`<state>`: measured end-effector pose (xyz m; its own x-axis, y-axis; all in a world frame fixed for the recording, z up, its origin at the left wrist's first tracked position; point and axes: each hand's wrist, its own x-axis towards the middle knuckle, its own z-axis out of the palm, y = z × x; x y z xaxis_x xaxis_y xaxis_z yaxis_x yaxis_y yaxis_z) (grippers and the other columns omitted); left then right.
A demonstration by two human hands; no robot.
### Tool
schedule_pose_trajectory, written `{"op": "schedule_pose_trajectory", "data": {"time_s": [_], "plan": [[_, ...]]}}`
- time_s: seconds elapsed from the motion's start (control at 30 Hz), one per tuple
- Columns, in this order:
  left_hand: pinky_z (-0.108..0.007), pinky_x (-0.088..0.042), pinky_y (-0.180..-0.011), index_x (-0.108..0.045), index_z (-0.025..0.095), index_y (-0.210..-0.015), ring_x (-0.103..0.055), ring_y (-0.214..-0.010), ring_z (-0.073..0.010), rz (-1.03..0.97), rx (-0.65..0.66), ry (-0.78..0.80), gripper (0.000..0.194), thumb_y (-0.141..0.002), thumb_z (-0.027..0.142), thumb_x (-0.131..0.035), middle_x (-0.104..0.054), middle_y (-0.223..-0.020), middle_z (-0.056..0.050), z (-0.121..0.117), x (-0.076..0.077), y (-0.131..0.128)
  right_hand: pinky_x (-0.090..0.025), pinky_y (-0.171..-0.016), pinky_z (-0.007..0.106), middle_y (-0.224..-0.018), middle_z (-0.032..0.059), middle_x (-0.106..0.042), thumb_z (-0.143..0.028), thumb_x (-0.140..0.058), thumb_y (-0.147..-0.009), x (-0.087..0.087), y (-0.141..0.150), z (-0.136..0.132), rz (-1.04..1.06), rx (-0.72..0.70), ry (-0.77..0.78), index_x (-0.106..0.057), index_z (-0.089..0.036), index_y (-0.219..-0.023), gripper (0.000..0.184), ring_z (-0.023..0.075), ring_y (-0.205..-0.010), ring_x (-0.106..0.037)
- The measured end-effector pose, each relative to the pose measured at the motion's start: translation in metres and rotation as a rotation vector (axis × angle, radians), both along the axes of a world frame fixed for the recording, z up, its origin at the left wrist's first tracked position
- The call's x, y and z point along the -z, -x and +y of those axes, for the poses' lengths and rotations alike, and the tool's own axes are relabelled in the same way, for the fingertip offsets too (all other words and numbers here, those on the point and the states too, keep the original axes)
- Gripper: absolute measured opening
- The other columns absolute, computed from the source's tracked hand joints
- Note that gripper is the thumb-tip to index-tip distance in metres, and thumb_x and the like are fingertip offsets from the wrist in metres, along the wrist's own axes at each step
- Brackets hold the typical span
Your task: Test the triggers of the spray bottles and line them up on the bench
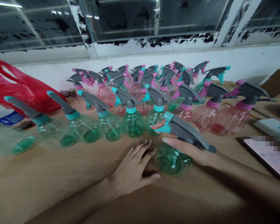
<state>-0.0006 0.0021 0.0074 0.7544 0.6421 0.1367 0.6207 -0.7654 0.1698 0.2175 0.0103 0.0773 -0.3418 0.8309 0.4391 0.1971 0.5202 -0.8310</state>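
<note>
My right hand (193,149) is wrapped round the neck of a green spray bottle (172,160), under its grey and teal trigger head. The bottle stands close to the front row, its nozzle facing left. Flat on the table (84,186) lies my left hand (135,168), fingers stretched out, just left of that bottle and apart from it. Behind my hands runs a row of similar green bottles (133,123) with teal collars. Pink bottles (233,116) with pink collars continue the row on the right.
More spray bottles (105,93), pink and green mixed, crowd the back by the wall. A red plastic bag (28,90) lies at the left. To the right are a tablet-like device (268,155), a white box (273,126) and a cardboard box (276,82). Windows line the wall.
</note>
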Motion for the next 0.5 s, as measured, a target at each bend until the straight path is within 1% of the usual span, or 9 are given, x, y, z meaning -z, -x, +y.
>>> {"op": "schedule_pose_trajectory", "data": {"time_s": [0.07,0.17,0.23,0.3,0.37,0.43,0.5], "plan": [[-0.051,-0.030,-0.104,-0.043,0.012,-0.135,-0.031,-0.132,-0.0325,-0.008,0.004,0.007,0.064,-0.089,0.056,-0.051,-0.041,-0.142,-0.015,-0.0002,-0.0004,-0.0003,-0.048,-0.059,0.031,-0.086,0.0011,-0.063,-0.031,-0.064,-0.083,-0.0011,-0.0001,0.0013,-0.018,-0.010,0.021,-0.061,-0.025,-0.100,0.019,0.0155,-0.067,-0.058],[-0.050,-0.030,-0.104,-0.043,0.012,-0.135,-0.031,-0.133,-0.0329,0.002,-0.002,0.019,0.065,-0.088,0.055,-0.054,-0.040,-0.142,-0.016,-0.0001,-0.0020,-0.0012,-0.047,-0.060,0.032,-0.075,-0.0006,-0.059,-0.035,-0.060,-0.085,-0.0015,-0.0013,0.0027,-0.063,-0.014,0.030,-0.061,-0.025,-0.089,0.011,0.0156,-0.063,-0.056],[-0.050,-0.030,-0.104,-0.043,0.012,-0.135,-0.030,-0.133,-0.0328,0.007,-0.012,0.024,0.066,-0.087,0.056,-0.055,-0.039,-0.142,-0.017,0.0000,-0.0030,-0.0015,-0.048,-0.063,0.034,-0.072,-0.0006,-0.059,-0.037,-0.057,-0.087,-0.0009,-0.0026,0.0025,-0.082,-0.006,0.024,-0.060,-0.025,-0.083,0.013,0.0160,-0.063,-0.056],[-0.050,-0.030,-0.105,-0.043,0.012,-0.136,-0.030,-0.134,-0.0322,0.005,-0.014,0.027,0.066,-0.088,0.055,-0.054,-0.039,-0.143,-0.016,0.0000,-0.0036,-0.0014,-0.048,-0.066,0.035,-0.074,-0.0001,-0.060,-0.036,-0.056,-0.088,-0.0003,-0.0036,0.0019,-0.092,-0.001,0.004,-0.060,-0.025,-0.080,0.014,0.0159,-0.064,-0.056],[-0.049,-0.029,-0.106,-0.042,0.011,-0.136,-0.030,-0.134,-0.0315,0.004,-0.007,0.034,0.066,-0.088,0.055,-0.054,-0.039,-0.143,-0.016,-0.0002,-0.0036,-0.0012,-0.047,-0.066,0.034,-0.076,-0.0001,-0.061,-0.034,-0.057,-0.088,0.0003,-0.0035,0.0015,-0.091,-0.017,-0.006,-0.061,-0.025,-0.082,0.012,0.0156,-0.065,-0.056],[-0.049,-0.028,-0.106,-0.042,0.011,-0.136,-0.030,-0.133,-0.0316,0.002,-0.017,0.043,0.066,-0.088,0.055,-0.054,-0.040,-0.142,-0.016,-0.0004,-0.0032,-0.0012,-0.047,-0.064,0.032,-0.079,-0.0006,-0.062,-0.034,-0.059,-0.086,0.0011,-0.0024,0.0019,-0.046,-0.024,-0.026,-0.062,-0.026,-0.089,0.009,0.0153,-0.066,-0.057],[-0.050,-0.028,-0.106,-0.041,0.012,-0.136,-0.032,-0.133,-0.0322,0.000,-0.038,0.056,0.068,-0.087,0.055,-0.056,-0.040,-0.143,-0.016,-0.0004,-0.0028,-0.0016,-0.047,-0.063,0.031,-0.084,-0.0006,-0.063,-0.035,-0.063,-0.083,0.0024,-0.0008,0.0027,-0.003,-0.021,-0.041,-0.062,-0.027,-0.098,0.016,0.0154,-0.069,-0.059]]}}
